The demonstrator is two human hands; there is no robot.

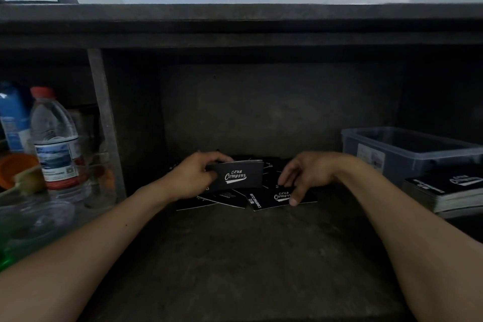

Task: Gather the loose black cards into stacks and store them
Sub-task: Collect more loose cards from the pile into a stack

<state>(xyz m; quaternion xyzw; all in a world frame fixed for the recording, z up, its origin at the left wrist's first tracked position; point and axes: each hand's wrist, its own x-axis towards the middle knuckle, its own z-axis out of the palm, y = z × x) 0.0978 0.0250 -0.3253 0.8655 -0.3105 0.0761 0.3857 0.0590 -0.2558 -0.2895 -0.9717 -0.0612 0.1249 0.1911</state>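
I am gripping a small stack (pixel 239 175) of black cards in my left hand (pixel 193 178), with fingers curling over its top edge and thumb behind, holding it upright on its long edge just above the left part of the scattered pile (pixel 222 198); the white Camping Club lettering is facing me; my right hand (pixel 305 175) is clawing down onto the right end of that pile, with thumb pressing the near edge of one loose card (pixel 271 200) and fingertips touching its far side, so I am pinching it while it is lying flat; the pile is resting on the dark shelf floor (pixel 248 256); well to the right of the pile a finished stack (pixel 441 191) is sitting, with a clear plastic bin (pixel 407 154) just behind it; far to the left of the pile a water bottle (pixel 56 138) is standing upright.
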